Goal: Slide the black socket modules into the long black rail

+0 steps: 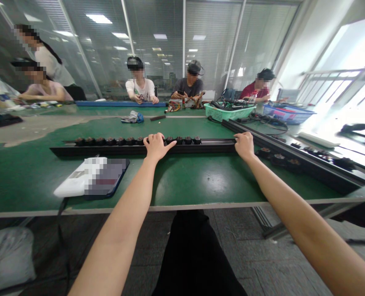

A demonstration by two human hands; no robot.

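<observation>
A long black rail (127,151) lies across the green table in front of me, with a row of small round black parts (110,142) along its left and middle portion. My left hand (158,146) reaches over the rail near its middle, fingers curled over the far side and thumb stretched to the right beside the round parts. At the right end, where the rail shows a bare metal strip (218,141), my right hand (244,146) is closed on it, thumb and index finger pinched together. Its fingertips are partly hidden.
A second black rail (308,174) slants along the right, close to my right hand. Near my left forearm lie a white device (74,181) and a dark phone-like slab (117,174). Farther back are a green basket (228,112), a blue basket (289,114), and several seated people.
</observation>
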